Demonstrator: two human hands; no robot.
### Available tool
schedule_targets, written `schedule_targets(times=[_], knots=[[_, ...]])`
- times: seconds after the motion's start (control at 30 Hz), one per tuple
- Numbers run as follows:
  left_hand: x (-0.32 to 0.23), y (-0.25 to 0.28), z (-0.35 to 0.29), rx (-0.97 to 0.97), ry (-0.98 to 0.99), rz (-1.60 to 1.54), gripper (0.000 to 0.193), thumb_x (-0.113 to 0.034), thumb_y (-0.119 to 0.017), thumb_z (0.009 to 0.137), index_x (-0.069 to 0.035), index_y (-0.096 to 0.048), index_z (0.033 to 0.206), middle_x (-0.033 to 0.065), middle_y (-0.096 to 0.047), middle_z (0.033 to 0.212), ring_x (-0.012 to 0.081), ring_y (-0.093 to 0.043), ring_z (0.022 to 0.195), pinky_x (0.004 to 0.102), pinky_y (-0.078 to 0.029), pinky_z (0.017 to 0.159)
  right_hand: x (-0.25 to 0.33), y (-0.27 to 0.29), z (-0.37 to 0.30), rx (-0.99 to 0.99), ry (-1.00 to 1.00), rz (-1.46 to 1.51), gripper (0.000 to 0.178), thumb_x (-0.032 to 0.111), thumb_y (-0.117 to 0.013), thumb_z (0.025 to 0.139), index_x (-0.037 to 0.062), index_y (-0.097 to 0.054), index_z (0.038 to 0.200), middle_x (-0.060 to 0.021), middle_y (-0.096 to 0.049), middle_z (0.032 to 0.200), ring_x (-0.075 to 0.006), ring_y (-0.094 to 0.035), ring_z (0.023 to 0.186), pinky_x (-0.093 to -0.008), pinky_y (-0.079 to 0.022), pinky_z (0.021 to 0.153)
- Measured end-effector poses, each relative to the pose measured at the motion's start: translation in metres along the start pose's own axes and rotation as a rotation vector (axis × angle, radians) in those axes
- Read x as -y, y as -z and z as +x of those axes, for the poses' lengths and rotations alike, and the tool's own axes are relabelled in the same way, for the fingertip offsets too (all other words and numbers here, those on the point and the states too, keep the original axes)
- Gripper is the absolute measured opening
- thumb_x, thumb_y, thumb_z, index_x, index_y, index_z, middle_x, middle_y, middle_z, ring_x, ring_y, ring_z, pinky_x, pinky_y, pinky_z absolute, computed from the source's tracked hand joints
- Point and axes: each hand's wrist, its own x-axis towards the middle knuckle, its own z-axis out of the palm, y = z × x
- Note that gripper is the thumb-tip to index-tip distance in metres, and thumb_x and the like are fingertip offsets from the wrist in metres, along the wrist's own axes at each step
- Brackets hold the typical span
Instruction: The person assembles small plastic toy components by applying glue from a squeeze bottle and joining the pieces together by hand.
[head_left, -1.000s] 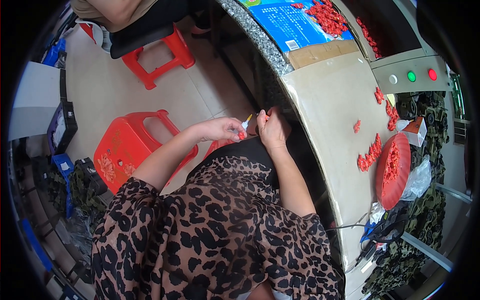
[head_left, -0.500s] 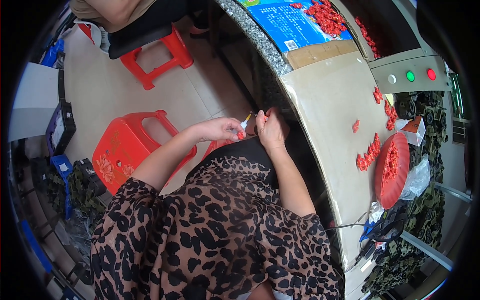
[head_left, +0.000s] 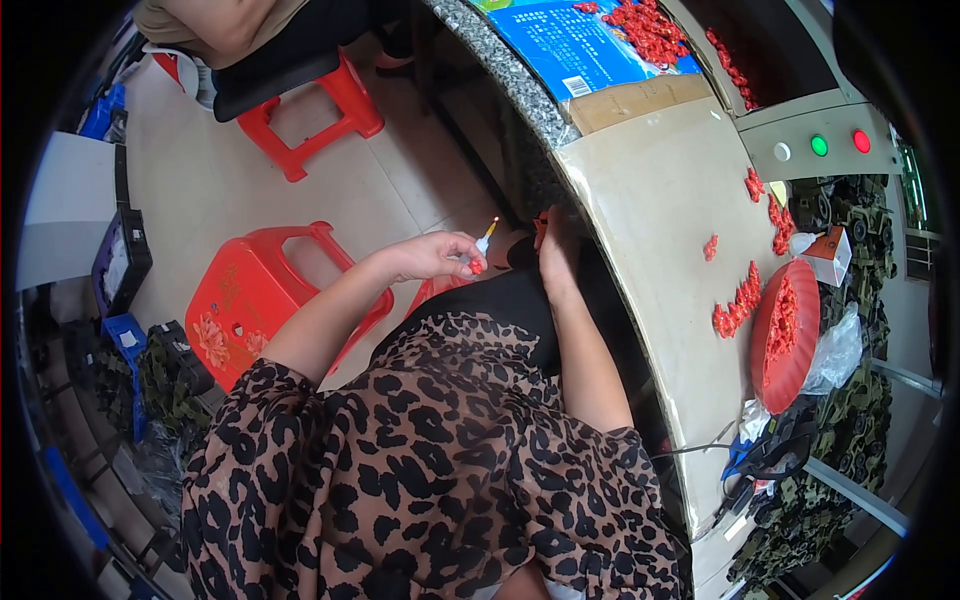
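Over my lap my left hand [head_left: 435,256] is closed around a small white bottle [head_left: 482,245] with a thin yellow nozzle pointing up. A small red piece [head_left: 476,267] shows at the same fingertips. My right hand [head_left: 555,255] is beside the table's edge, turned side-on and a little apart from the left. Between its fingers is a small red-orange piece [head_left: 541,226], mostly covered, so its exact shape cannot be made out.
On the table [head_left: 640,200] to my right lie rows of small red pieces [head_left: 737,302]. A red dish [head_left: 775,375] holds more, next to a small box [head_left: 829,257]. A machine panel [head_left: 820,140] has coloured buttons. Red stools [head_left: 255,290] stand left; a seated person [head_left: 285,60] is beyond.
My right hand has moved slightly right and away from the left hand, its wrist turning. The left hand with the bottle has shifted slightly left.
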Motion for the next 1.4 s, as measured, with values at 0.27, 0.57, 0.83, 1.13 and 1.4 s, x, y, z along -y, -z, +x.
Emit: schedule_targets(times=[0.27,0.57,0.83,1.13,1.4], knots=[[0.003,0.0,0.001,0.01,-0.011,-0.002,0.018,-0.004,-0.054,0.078,-0.005,-0.056,0.096,0.003,-0.044,0.1,0.0145,-0.044,0.1,0.0258,-0.033,0.089,0.009,0.001,-0.006,0.014,0.012,-0.024,0.048,0.047,-0.031,0.086,0.0067,-0.044,0.063,-0.0014,-0.039,0.052,-0.0116,-0.04,0.05,-0.0259,-0.031,0.05],[0.006,0.001,0.002,0.019,-0.021,-0.002,0.017,-0.003,-0.053,0.078,-0.005,-0.055,0.095,0.0026,-0.044,0.101,0.0143,-0.044,0.1,0.0256,-0.033,0.09,0.0,-0.001,-0.003,0.012,0.059,-0.048,0.045,0.046,-0.031,0.086,0.0066,-0.045,0.07,-0.001,-0.039,0.053,-0.0111,-0.04,0.05,-0.0253,-0.031,0.05],[0.005,0.001,0.001,0.0,-0.036,-0.039,0.018,-0.011,-0.058,0.076,-0.004,-0.057,0.093,0.0052,-0.046,0.101,0.0163,-0.043,0.1,0.028,-0.032,0.089,0.005,0.0,-0.006,0.037,0.023,-0.081,0.045,0.046,-0.032,0.086,0.0058,-0.047,0.071,-0.0016,-0.04,0.053,-0.0112,-0.041,0.05,-0.0253,-0.032,0.05],[0.006,0.002,0.001,0.037,-0.065,-0.037,0.018,-0.002,-0.052,0.078,-0.005,-0.055,0.096,0.003,-0.043,0.098,0.0139,-0.044,0.098,0.0257,-0.033,0.088,0.036,0.006,-0.019,0.158,-0.046,-0.213,0.046,0.041,-0.034,0.086,-0.0011,-0.053,0.081,-0.0132,-0.053,0.062,-0.0248,-0.053,0.061,-0.0334,-0.04,0.057],[0.006,0.002,0.002,0.046,-0.077,-0.043,0.018,-0.002,-0.052,0.078,-0.005,-0.055,0.096,0.0032,-0.043,0.098,0.0141,-0.044,0.097,0.0259,-0.033,0.088,0.026,0.004,-0.015,0.141,0.051,-0.359,0.047,0.04,-0.032,0.086,-0.001,-0.055,0.083,-0.019,-0.057,0.072,-0.0335,-0.056,0.071,-0.0385,-0.041,0.063]])
